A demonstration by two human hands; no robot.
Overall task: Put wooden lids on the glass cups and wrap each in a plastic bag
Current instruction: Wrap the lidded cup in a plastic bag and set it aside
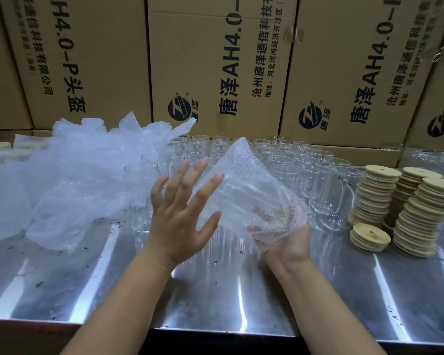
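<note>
- A heap of crumpled clear plastic bags (82,180) hides the shiny metal bench's (241,293) left rear.
- The left hand (182,213), fingers spread straight, touches the clear bubble-wrap bag (244,190); the bag's contents are unclear.
- The right hand (285,239) cups the bag's base, with curled fingers blurred behind the bubbles.
- Stacks of round wooden lids (408,208) stand to the right.

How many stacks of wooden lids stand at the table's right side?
4. Tall: left stack, back stack, right stack. The short stack lies in front of the left stack. Others may be hidden behind.
</note>
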